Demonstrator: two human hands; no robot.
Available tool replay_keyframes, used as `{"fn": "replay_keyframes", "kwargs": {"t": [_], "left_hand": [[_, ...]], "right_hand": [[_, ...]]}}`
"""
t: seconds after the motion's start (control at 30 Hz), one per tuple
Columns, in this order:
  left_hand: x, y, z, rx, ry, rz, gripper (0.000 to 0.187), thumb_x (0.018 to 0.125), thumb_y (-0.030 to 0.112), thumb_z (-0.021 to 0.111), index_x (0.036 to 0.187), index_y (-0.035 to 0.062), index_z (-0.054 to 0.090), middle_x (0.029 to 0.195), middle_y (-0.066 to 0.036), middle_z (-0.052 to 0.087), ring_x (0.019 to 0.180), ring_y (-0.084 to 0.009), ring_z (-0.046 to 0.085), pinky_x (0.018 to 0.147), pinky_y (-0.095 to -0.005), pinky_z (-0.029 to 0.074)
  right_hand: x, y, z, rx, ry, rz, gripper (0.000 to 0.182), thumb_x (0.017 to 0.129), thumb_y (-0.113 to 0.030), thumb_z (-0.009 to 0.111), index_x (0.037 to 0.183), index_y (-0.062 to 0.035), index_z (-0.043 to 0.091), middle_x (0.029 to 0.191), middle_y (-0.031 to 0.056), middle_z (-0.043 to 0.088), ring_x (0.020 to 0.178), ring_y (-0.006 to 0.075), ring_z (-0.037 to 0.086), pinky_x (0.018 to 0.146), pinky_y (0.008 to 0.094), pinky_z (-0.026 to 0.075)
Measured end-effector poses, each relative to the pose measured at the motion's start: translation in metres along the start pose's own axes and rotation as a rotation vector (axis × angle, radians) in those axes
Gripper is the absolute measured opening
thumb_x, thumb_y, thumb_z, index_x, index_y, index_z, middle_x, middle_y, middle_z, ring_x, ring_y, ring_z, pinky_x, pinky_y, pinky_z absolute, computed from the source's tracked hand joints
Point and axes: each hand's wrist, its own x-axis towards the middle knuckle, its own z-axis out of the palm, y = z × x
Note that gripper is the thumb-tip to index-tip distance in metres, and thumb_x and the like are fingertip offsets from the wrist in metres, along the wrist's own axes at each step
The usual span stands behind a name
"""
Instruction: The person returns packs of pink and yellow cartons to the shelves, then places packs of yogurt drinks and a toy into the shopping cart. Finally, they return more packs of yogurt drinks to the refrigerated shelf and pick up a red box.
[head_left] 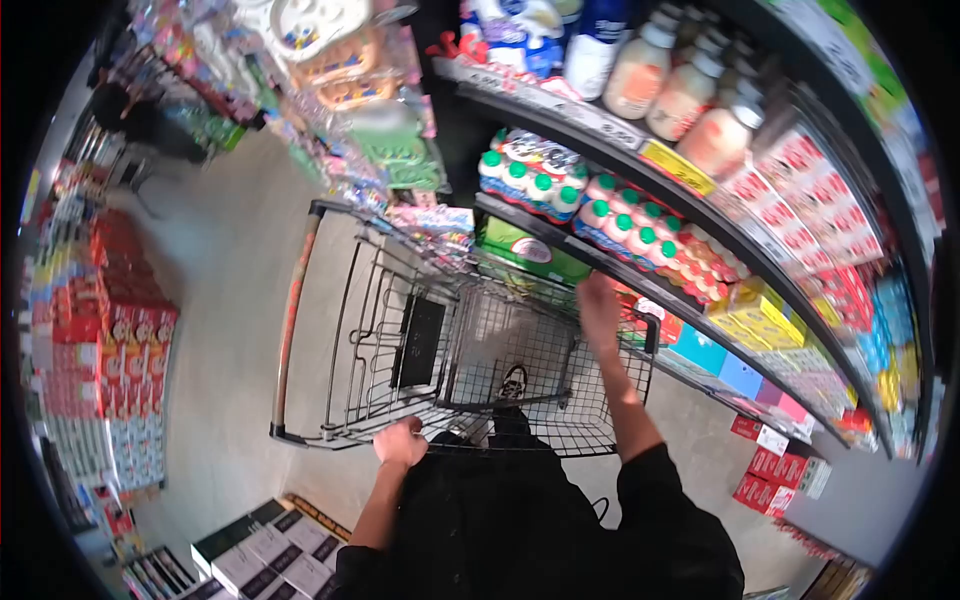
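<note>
A wire shopping cart (470, 345) stands sideways in front of me, its basket showing only bare mesh. My left hand (400, 442) is closed on the cart's near top rim. Stretched across the basket, my right hand (598, 305) is at the far side, close to the cart's far rim and the lowest shelf. Motion smears its fingers, so I cannot make out whether it holds anything. Just beyond it lies a green box (530, 248) on that shelf. Packs of small bottles with green caps (625, 220) sit on the shelf above.
Large bottles (690, 85) and multipacks fill the curving shelves at right. Toy packs (390, 140) hang at the aisle's end. Stacked red cartons (125, 330) stand at left, and white-topped boxes (275, 555) at lower left. Grey floor (220, 260) runs between the displays.
</note>
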Motion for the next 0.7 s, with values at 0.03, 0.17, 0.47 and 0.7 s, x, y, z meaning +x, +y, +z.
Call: {"fn": "replay_keyframes", "kwargs": {"t": [0.03,0.17,0.47,0.7], "left_hand": [[0.0,-0.002,0.002,0.004,-0.009,0.011,0.023,0.071,0.022,0.054,0.091,0.023,0.066,0.089,-0.006,0.068,0.086,-0.0258,0.064,0.073,-0.0375,0.049],[-0.003,-0.002,-0.006,0.12,-0.105,0.107,0.027,0.077,0.031,0.048,0.094,0.0231,0.066,0.094,-0.009,0.067,0.09,-0.0275,0.063,0.077,-0.0383,0.048],[-0.011,-0.021,0.004,0.172,-0.1,0.324,0.036,0.085,0.037,0.039,0.1,0.0189,0.066,0.099,-0.011,0.066,0.095,-0.0301,0.062,0.081,-0.0422,0.048],[-0.038,-0.051,0.028,0.145,0.057,0.432,0.033,0.084,0.036,0.04,0.093,0.0167,0.066,0.087,-0.013,0.067,0.083,-0.033,0.064,0.073,-0.0456,0.05]], "right_hand": [[-0.035,0.009,-0.012,0.018,-0.098,-0.109,0.015,0.079,-0.016,0.062,0.086,-0.0027,0.062,0.077,0.0134,0.06,0.074,0.028,0.059,0.069,0.0375,0.047],[-0.154,0.075,-0.061,-0.569,-0.777,0.216,0.037,0.073,-0.039,0.065,0.079,-0.003,0.064,0.078,0.0166,0.063,0.084,0.035,0.061,0.073,0.0443,0.049],[-0.263,0.081,-0.086,-0.811,-0.373,0.34,0.03,0.074,-0.032,0.053,0.085,-0.0106,0.07,0.082,0.0129,0.067,0.083,0.0305,0.063,0.078,0.0416,0.044],[-0.309,0.075,-0.09,-0.764,-0.394,0.458,0.038,0.074,-0.036,0.047,0.091,-0.0107,0.07,0.096,0.0134,0.067,0.098,0.0291,0.06,0.096,0.0445,0.031]]}}
